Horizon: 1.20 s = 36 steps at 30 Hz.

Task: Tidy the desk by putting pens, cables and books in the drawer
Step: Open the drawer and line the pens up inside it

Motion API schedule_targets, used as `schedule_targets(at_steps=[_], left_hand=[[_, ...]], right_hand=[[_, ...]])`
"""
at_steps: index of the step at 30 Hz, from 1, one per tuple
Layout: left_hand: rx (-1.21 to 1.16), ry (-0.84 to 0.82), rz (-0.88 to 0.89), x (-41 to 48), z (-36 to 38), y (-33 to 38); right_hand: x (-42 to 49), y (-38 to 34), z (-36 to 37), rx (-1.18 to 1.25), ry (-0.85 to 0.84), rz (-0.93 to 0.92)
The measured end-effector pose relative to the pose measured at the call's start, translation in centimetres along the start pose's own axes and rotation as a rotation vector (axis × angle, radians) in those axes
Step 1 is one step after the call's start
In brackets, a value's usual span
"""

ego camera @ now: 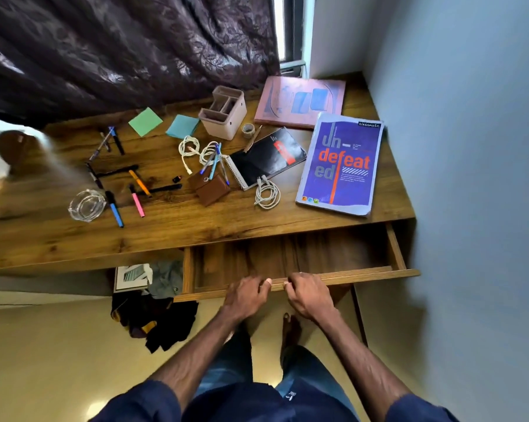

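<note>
The wooden drawer (342, 277) under the desk stands pulled out, and its inside looks bare. My left hand (246, 295) and my right hand (309, 295) both grip its front edge side by side. On the desk lie a purple notebook (341, 164), a pink book (299, 102) and a black spiral notepad (266, 158). A white cable (267, 194) is coiled near the notepad, and another white cable (193, 150) lies tangled with blue pens (214, 161). Several markers and pens (135, 190) are scattered on the left.
A beige organiser (223, 112), tape roll (248, 130), brown wallet (210, 187), sticky notes (145, 121) and glass ashtray (86, 205) also sit on the desk (181, 226). A dark curtain hangs behind, a wall stands on the right, and clothes (153, 321) lie on the floor.
</note>
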<state>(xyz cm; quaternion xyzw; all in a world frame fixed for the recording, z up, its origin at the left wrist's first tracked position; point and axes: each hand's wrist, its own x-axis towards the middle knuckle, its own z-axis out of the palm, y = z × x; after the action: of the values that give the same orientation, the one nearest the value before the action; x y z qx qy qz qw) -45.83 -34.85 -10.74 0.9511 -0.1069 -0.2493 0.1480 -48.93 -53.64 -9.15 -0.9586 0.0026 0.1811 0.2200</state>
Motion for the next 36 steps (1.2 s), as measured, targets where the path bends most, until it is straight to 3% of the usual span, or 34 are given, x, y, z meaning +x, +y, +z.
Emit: schedule_targets(at_steps=[6,21,29,36], left_hand=[[-0.029,-0.076,0.030,-4.1,2.1,-0.1],[-0.077,-0.311,0.196,-17.5,8.0,-1.6],[-0.065,-0.495,0.216,-21.1,9.8,-2.1],[-0.072,-0.502,0.209,-23.1,9.2,-1.4]], right_hand=[[-4.9,-0.6,1.6,0.049,-0.075,0.104],[-19.0,-4.3,8.3,0.099,-0.064,0.508],[-24.6,-4.9,10.4,0.125,-0.093,0.553],[-26.0,-5.0,10.4,0.129,-0.086,0.541]])
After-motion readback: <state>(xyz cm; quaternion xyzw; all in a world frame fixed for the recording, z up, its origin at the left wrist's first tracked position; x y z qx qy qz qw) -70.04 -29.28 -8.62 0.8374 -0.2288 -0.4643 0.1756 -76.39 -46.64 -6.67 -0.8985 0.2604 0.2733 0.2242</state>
